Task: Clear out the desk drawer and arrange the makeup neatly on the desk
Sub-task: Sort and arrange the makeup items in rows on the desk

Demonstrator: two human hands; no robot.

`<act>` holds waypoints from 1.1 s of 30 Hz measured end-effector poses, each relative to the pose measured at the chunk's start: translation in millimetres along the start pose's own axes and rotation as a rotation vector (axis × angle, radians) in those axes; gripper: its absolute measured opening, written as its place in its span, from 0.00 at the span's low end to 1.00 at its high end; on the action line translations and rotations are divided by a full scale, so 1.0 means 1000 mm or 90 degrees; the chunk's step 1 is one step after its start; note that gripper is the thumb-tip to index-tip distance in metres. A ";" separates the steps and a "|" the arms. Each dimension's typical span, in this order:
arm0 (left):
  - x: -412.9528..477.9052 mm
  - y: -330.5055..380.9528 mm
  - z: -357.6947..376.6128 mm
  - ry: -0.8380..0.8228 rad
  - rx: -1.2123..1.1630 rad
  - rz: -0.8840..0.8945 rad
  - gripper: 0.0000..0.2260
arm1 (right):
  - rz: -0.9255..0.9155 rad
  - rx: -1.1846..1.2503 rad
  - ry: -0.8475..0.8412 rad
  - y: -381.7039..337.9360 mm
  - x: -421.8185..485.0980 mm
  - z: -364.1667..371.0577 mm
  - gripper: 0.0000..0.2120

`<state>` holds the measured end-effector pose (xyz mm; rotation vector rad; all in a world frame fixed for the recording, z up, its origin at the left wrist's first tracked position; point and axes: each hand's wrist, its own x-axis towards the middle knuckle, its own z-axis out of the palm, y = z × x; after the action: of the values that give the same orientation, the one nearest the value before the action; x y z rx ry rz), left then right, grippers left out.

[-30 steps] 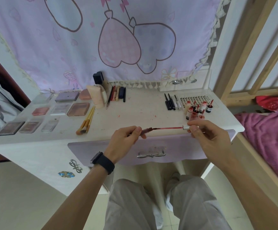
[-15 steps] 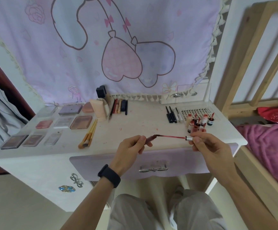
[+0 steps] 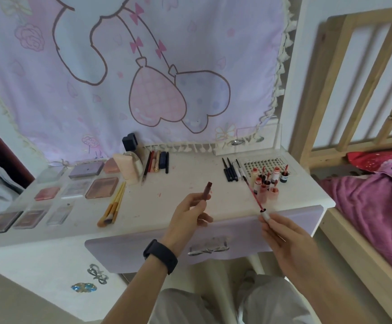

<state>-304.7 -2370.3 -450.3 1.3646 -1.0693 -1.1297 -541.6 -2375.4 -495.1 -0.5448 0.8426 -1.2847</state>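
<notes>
lip gloss tube (image 3: 207,191), dark brownish red, is up in the air over the front middle of the desk (image 3: 185,174), held tilted with its mouth pointing up and away. in the head view, the only one, the left grip (image 3: 186,218) pinches the tube's lower end between thumb and fingers. the right grip (image 3: 283,239) pinches the white cap of the wand (image 3: 255,197). its red-coated stem slants up toward the cluster of small lip bottles (image 3: 268,183) at the desk's right. tube and wand are well apart.

the step looks like closing this gloss before setting it down. to do it well, hold the tube steady and bring the wand to it, not both at once. line the tip up with the mouth before pushing in, and keep the wet stem off the desk, which already shows reddish smears. once the cap seats, it likely belongs with the lip bottles, upright if it will stand, beside the black pencils (image 3: 230,170). palettes (image 3: 101,187) and brushes (image 3: 113,206) are already laid out on the left. the lilac drawer front (image 3: 143,253) sits under the desk edge, and its inside is hidden.

no brand or label can be read. print on the bottles and the lettering along the edge of the clear dotted tray (image 3: 264,163) are too small.
</notes>
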 end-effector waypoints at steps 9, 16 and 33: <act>0.039 -0.002 0.045 0.063 0.124 -0.095 0.07 | -0.382 -0.434 0.173 0.021 0.006 0.011 0.05; 0.061 -0.003 0.065 0.049 0.247 -0.104 0.10 | -0.464 -0.588 0.172 0.037 0.034 0.003 0.07; 0.081 -0.004 0.084 0.022 0.271 -0.102 0.19 | -0.663 -0.700 0.126 0.051 0.054 -0.011 0.16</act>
<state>-373.7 -2462.9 -463.4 1.8234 -1.2387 -1.0224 -516.5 -2415.5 -553.6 -1.9348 1.5159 -1.7210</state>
